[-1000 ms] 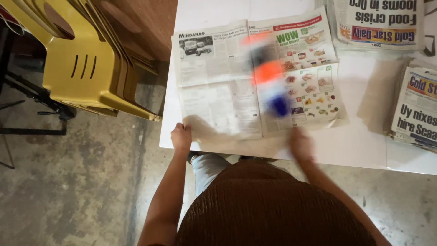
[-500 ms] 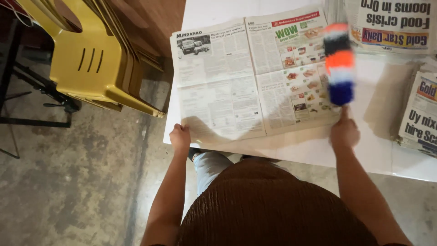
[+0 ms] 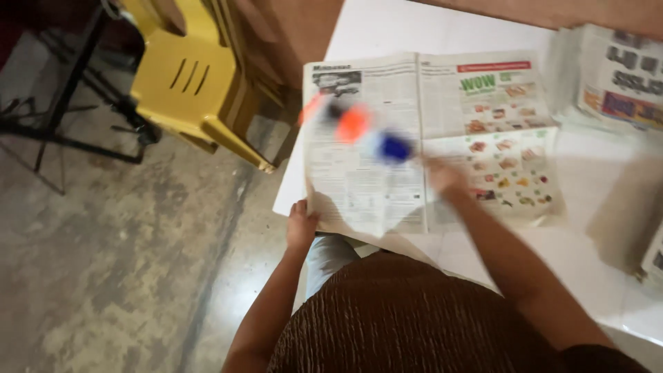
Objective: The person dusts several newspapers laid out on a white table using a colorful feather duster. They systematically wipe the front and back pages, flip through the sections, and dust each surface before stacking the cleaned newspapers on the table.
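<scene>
Left hand [image 3: 301, 226] pinches the near left corner of the open newspaper [image 3: 428, 138], which lies flat on the white desk [image 3: 387, 31]. Right hand [image 3: 442, 176] is closed on a blurred orange-and-blue stick [image 3: 359, 128], out over the left page. Thin, floppy paper, probably tears easily; the edges look the best hold. More newspaper stacks [image 3: 611, 76] lie right of the right hand; yellow chairs [image 3: 186, 90] stand beyond the left.

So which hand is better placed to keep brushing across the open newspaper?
Right. The right hand already holds the brush over the newspaper, while the left hand is busy pinning its near corner at the table edge.
</scene>
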